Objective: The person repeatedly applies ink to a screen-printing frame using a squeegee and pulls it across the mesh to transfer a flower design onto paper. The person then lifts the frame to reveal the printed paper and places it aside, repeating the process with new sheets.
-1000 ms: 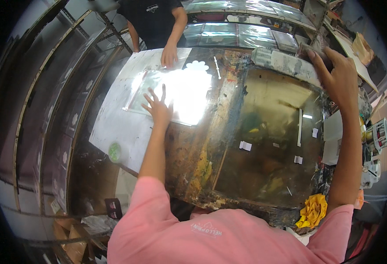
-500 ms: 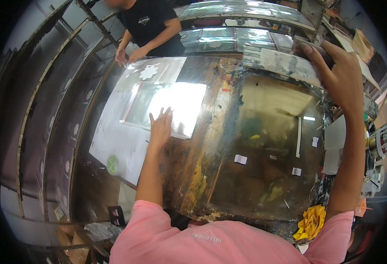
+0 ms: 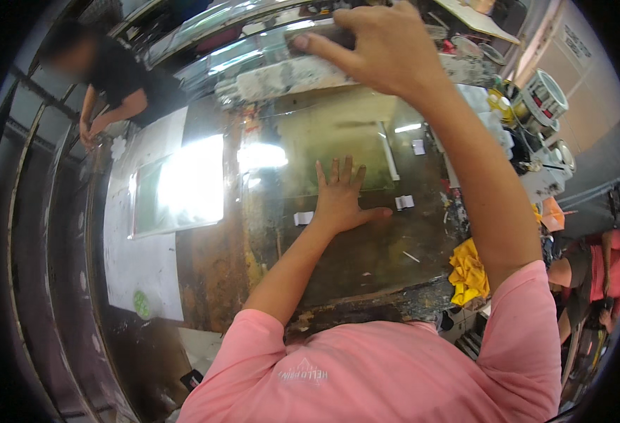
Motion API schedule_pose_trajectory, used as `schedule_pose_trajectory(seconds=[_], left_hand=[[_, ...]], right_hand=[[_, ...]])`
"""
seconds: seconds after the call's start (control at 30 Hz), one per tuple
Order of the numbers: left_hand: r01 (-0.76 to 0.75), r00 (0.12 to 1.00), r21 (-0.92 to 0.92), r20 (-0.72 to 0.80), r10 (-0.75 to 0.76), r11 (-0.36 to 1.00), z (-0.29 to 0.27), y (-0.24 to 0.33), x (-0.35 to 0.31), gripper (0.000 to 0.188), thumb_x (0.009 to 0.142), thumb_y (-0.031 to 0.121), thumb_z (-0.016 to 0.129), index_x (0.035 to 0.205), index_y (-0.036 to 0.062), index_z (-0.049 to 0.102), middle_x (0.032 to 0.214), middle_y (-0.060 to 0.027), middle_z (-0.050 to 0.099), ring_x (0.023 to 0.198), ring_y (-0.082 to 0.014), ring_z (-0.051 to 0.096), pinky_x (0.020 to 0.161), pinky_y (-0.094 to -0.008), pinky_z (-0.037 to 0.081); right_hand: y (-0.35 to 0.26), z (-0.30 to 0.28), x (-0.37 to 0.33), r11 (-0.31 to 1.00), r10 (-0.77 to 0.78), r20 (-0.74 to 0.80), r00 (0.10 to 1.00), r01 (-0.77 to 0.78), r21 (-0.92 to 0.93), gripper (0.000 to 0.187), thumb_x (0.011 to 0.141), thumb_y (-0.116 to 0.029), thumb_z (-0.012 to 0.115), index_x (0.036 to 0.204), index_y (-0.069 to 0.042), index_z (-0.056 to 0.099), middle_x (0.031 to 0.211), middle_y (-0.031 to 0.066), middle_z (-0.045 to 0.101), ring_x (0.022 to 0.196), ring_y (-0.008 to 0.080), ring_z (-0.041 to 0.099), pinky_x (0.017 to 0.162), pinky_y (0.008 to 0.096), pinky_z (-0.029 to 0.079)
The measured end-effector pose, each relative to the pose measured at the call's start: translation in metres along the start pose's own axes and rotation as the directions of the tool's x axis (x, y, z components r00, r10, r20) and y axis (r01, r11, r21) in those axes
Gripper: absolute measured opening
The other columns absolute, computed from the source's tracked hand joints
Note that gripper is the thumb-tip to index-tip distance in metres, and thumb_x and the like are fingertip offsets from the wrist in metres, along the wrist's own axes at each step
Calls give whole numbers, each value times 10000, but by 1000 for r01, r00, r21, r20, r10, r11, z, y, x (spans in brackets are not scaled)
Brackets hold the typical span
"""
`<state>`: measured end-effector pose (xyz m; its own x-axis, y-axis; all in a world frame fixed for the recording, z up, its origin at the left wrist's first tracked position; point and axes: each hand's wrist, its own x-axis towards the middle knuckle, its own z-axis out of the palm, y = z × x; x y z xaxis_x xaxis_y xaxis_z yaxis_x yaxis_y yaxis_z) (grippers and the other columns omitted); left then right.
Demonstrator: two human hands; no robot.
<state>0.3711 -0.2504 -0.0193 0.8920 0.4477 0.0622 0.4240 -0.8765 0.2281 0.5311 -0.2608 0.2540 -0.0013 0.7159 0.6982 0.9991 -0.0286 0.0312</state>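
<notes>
Head view: the left hand (image 3: 342, 204) is held open and spread over a brownish see-through panel (image 3: 366, 247); whether contact is made cannot be told. At 12 o'clock from it, a dark block (image 3: 332, 35) is gripped by the right hand (image 3: 394, 53). Clear sheets (image 3: 176, 190) are laid at 9 o'clock. A small round green container (image 3: 141, 304) is seen at 8 o'clock, a white pail (image 3: 544, 95) at 2; their contents cannot be made out.

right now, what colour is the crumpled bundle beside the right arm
The crumpled bundle is bright yellow, best seen in the head view.
</notes>
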Motion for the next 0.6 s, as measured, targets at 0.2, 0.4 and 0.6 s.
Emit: schedule_pose_trajectory(seconds=[0.2,0.4,0.6], left_hand=[[-49,994,12,-101,50,999,19,38,16,1289,736,998,556,1613,58,480,1709,-291,317,1605,-500,229,1226,-791,-27],[-99,978,-107,-192,77,989,25,53,15,1269,762,994,497,1579,24,514,1665,-284,390,1561,-522,306,1216,-808,-38],[-92,981,-106,-179,72,990,22,59,11,1210,724,957,602,1547,71,564,1630,-261,424,1536,-493,339,1196,-839,-6]], right_hand=[[5,-5,7,999,23,63,998,-25,41,751,1007,-666,554,765,15,759,727,219,720,762,380,729,891,513,476],[11,6,23,997,61,56,997,-63,39,771,1015,-671,533,715,12,729,676,221,696,709,378,712,793,500,510],[5,-22,33,998,44,151,988,-50,36,745,1023,-598,502,678,31,704,633,227,667,658,394,686,739,517,522]])
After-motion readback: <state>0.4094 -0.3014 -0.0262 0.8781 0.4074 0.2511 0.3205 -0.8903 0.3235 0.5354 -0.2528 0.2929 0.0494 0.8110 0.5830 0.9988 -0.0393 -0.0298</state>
